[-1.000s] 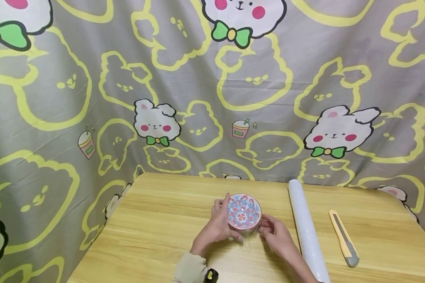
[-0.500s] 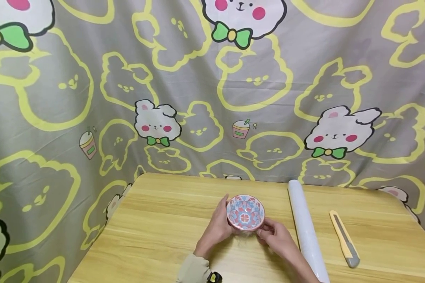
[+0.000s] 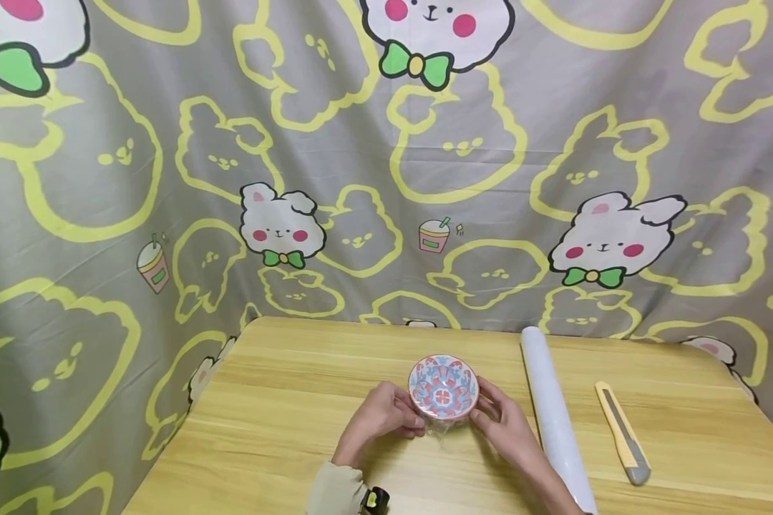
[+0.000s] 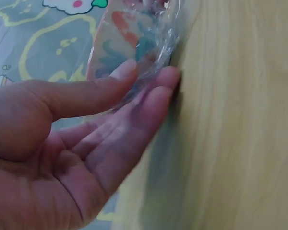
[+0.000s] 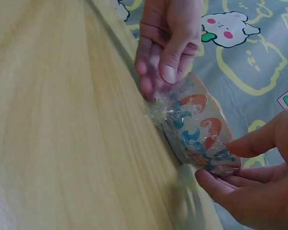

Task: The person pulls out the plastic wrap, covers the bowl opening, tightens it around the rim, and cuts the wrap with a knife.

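A small bowl (image 3: 443, 386) with a red, blue and white pattern stands in the middle of the table, its inside facing me in the head view. Clear plastic wrap (image 5: 164, 109) covers its outer wall, bunched into a crinkled tuft near the base. My left hand (image 3: 381, 415) is at the bowl's lower left, thumb and fingers pinching the wrap's edge in the left wrist view. On the right side, my right hand (image 3: 505, 428) holds the bowl, thumb near the rim and fingers (image 5: 212, 184) at the base.
Right of the bowl a long white roll of film (image 3: 557, 415) lies lengthwise on the wooden table (image 3: 283, 400). Beyond it lies a yellow and grey utility knife (image 3: 622, 433). A patterned curtain (image 3: 348, 157) hangs behind the table and along its left side.
The left hand has left the bowl's left side and moved down to the wrap at its lower left. The right hand has come up further around the right side. The bowl turned slightly.
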Tool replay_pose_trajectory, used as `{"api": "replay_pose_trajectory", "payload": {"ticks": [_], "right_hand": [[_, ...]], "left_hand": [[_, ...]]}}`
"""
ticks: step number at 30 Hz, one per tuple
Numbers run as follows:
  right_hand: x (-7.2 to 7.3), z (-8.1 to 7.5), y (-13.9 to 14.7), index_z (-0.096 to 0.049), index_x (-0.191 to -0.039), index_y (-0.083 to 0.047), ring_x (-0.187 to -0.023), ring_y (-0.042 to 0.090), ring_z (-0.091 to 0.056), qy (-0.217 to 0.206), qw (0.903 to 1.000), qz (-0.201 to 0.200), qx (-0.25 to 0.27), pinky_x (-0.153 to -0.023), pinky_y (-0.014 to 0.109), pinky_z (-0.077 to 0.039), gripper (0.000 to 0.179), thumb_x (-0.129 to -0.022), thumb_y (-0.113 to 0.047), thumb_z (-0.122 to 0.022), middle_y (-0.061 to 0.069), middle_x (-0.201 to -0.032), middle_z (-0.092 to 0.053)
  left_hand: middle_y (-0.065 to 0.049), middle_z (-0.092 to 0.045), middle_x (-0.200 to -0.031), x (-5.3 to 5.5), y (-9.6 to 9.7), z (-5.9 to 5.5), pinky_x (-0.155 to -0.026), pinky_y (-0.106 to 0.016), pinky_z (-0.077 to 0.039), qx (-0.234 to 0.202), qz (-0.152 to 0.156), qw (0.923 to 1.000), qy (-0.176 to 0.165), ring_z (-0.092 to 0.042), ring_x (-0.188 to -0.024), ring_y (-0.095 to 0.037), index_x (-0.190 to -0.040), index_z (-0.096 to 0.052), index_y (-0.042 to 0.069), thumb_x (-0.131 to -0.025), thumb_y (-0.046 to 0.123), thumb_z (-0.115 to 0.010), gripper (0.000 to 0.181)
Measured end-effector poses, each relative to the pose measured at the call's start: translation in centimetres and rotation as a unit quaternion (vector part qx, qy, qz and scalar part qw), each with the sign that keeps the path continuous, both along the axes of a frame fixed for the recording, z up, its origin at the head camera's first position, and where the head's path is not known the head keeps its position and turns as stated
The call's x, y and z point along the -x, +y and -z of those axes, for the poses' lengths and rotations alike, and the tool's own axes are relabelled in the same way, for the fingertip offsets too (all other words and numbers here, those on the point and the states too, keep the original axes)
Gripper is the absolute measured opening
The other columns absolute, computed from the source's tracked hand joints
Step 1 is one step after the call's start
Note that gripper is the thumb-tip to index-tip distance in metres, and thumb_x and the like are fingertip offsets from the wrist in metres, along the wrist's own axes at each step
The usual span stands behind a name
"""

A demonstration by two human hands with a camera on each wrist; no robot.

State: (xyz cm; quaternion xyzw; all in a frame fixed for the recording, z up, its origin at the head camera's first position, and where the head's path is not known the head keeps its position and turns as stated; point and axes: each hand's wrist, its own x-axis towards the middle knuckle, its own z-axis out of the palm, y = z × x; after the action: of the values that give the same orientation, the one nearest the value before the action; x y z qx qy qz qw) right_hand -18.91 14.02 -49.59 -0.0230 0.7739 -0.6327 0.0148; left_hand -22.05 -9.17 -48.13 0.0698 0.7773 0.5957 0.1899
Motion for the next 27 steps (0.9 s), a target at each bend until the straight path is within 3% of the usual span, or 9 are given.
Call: {"api": "replay_pose_trajectory", "payload": {"ticks": [8, 14, 19, 27], "right_hand": [[-0.3, -0.3, 0.2, -0.042, -0.143, 0.019, -0.128, 0.046, -0.056, -0.020, 0.9980, 0.055, 0.022, -0.096, 0.028, -0.056, 0.052, -0.095, 0.011, -0.059, 0.039, -0.142, -0.048], [-0.8, -1.0, 0.7, -0.047, -0.141, 0.018, -0.125, 0.043, -0.058, -0.036, 0.9962, 0.077, -0.017, -0.091, 0.023, -0.057, 0.047, -0.097, 0.005, -0.058, 0.036, -0.133, -0.058], [-1.1, -1.3, 0.7, -0.039, -0.144, 0.021, -0.130, 0.045, -0.054, -0.045, 0.9972, 0.056, -0.018, -0.093, 0.028, -0.057, 0.049, -0.098, 0.008, -0.052, 0.038, -0.139, -0.051], [-0.6, -1.7, 0.9, -0.027, -0.148, 0.023, -0.138, 0.050, -0.043, -0.049, 0.9988, 0.004, -0.005, -0.100, 0.042, -0.055, 0.055, -0.099, 0.008, -0.049, 0.041, -0.149, -0.038]], "left_hand": [[-0.018, -0.076, -0.087, 0.5, 1.3, 0.7, -0.074, -0.029, -0.063, 0.013, -0.018, 0.9992, 0.033, -0.075, -0.081, -0.025, -0.103, -0.071, -0.010, -0.078, -0.015, -0.078, 0.027], [-0.018, -0.074, -0.091, 0.3, 2.2, 0.9, -0.077, -0.031, -0.063, -0.041, 0.002, 0.9991, 0.011, -0.074, -0.085, -0.027, -0.113, -0.066, -0.015, -0.078, -0.018, -0.075, 0.036], [-0.018, -0.072, -0.098, 0.4, 2.3, 0.9, -0.082, -0.032, -0.062, -0.063, 0.030, 0.9975, 0.000, -0.072, -0.090, -0.028, -0.120, -0.061, -0.017, -0.079, -0.019, -0.072, 0.043], [-0.016, -0.061, -0.090, 1.0, 1.8, 0.9, -0.066, -0.021, -0.047, -0.006, 0.037, 0.9983, 0.043, -0.052, -0.078, -0.017, -0.103, -0.065, -0.009, -0.075, -0.015, -0.078, 0.032]]}}
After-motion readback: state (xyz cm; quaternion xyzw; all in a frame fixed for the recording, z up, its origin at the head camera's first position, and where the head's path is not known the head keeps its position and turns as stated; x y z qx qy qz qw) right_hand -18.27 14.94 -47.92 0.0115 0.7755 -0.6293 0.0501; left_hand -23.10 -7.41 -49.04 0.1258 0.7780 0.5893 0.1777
